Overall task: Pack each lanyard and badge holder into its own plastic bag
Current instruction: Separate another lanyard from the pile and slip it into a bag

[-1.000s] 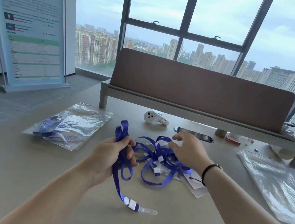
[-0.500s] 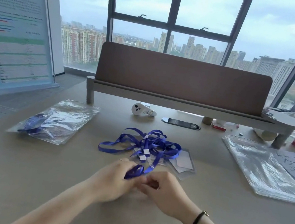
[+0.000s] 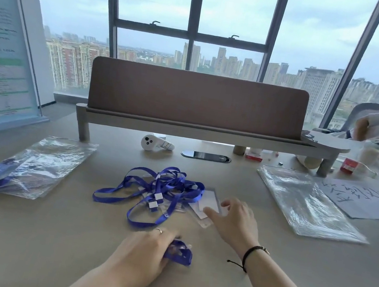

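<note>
A tangle of blue lanyards [image 3: 157, 193] lies mid-table with clear badge holders [image 3: 208, 205] at its right side. My left hand [image 3: 145, 248] grips a bunched-up blue lanyard [image 3: 178, 254] on the table near me. My right hand [image 3: 233, 218] reaches over the badge holders with fingers spread, fingertips touching the top one. A stack of empty plastic bags [image 3: 306, 203] lies at the right. At the left sits a pile of filled bags [image 3: 29, 164] with blue lanyards inside.
A raised desk shelf with a brown divider panel [image 3: 198, 99] runs across the back. Under it lie a white controller [image 3: 153, 142] and a cable port [image 3: 206, 156]. A paper with writing [image 3: 362, 199] lies far right, a banner stand [image 3: 1, 49] at left.
My left hand gathered the lanyard into a bundle and holds it low on the table. My right hand left that bundle and moved right and forward onto the badge holders.
</note>
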